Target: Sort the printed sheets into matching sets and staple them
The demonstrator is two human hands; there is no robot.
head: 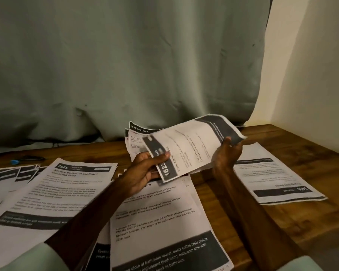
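Head view, looking down at a wooden table [223, 192] backed by a grey-green curtain [125, 65]. A person holds one printed sheet [188, 149] in the air above the table's middle, blurred and slightly bowed. The left hand [147, 171] pinches its near end, thumb pressed on the dark header numbered 1623 and fingers curled beneath. The right hand [227, 151] grips the far end, fingers wrapped round the edge.

Other sheets lie loose on the table: a page headed 3565 [67, 192] at left, a fan of overlapping pages [8, 177] beyond it, a large page [160, 222] directly under the forearms, an upside-down page [272, 178] set apart at right, and a "Dressing Table" page [137, 132] leaning by the curtain. A small dark object with a blue tip [18, 161] rests at far left; whether it is the stapler cannot be told.

Sorting looks partway: a few separate groups exist, but pages overlap untidily. No staple is visible, so the stapling appears not yet begun.
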